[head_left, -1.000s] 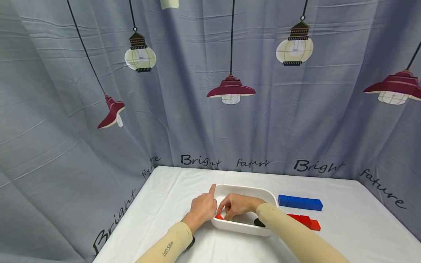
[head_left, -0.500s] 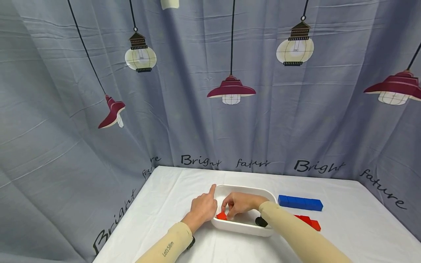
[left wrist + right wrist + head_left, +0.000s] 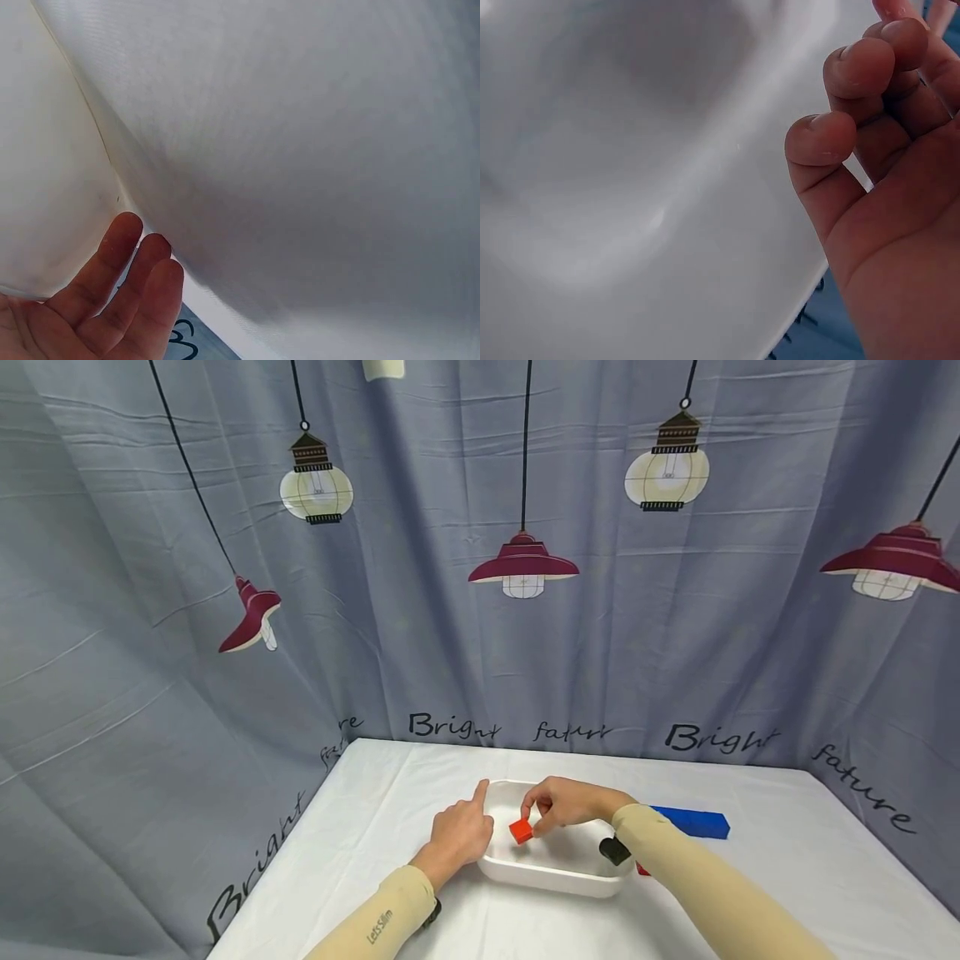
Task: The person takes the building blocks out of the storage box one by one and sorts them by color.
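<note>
My right hand [image 3: 573,800] pinches a small red block [image 3: 521,831] between thumb and fingertips, above the floor of a white rectangular bin [image 3: 551,878]. In the right wrist view, curled fingers of the right hand [image 3: 900,150] show over the pale bin, while the block is out of sight. At the bin's left end, my left hand [image 3: 461,831] rests against the wall, index finger stretched along the rim. The left wrist view has three extended fingers of the left hand [image 3: 112,300] beside the bin's outer side; the thumb is hidden.
A row of blue blocks [image 3: 697,823] lies right of the bin, partly behind my right sleeve. A bit of red block [image 3: 642,869] shows beside the bin under that sleeve. White cloth [image 3: 405,802] covers the table, and a grey-blue curtain [image 3: 420,635] hangs behind.
My right hand has lifted the red block from the bin's front left corner and moved it up and to the right. The left hand stays at the bin's left end.
</note>
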A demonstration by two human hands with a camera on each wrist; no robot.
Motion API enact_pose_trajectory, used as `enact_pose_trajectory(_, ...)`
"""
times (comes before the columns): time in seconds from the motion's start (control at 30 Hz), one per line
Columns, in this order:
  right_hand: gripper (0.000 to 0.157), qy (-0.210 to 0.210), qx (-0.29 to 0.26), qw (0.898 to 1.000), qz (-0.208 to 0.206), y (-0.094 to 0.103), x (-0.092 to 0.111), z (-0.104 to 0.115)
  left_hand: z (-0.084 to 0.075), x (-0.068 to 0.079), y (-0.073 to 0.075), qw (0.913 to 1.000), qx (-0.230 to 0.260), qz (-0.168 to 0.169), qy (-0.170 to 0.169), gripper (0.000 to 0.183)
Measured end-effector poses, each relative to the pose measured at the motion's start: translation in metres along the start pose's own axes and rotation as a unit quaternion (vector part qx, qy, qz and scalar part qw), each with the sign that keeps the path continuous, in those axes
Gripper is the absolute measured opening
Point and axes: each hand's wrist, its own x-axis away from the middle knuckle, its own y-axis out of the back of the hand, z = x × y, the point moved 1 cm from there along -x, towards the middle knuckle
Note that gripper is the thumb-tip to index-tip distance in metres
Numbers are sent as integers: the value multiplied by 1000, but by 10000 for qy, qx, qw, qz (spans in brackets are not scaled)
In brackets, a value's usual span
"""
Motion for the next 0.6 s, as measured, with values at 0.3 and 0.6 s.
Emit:
enact_pose_trajectory(0.3,18,-140,-21,9996,-225,18,23,-7,1,1,1,10000,56,-52,9,63)
enact_pose_trajectory(0.6,17,-244,-126,9986,-457,33,52,-18,1,0,2,9998,169,4,-56,64)
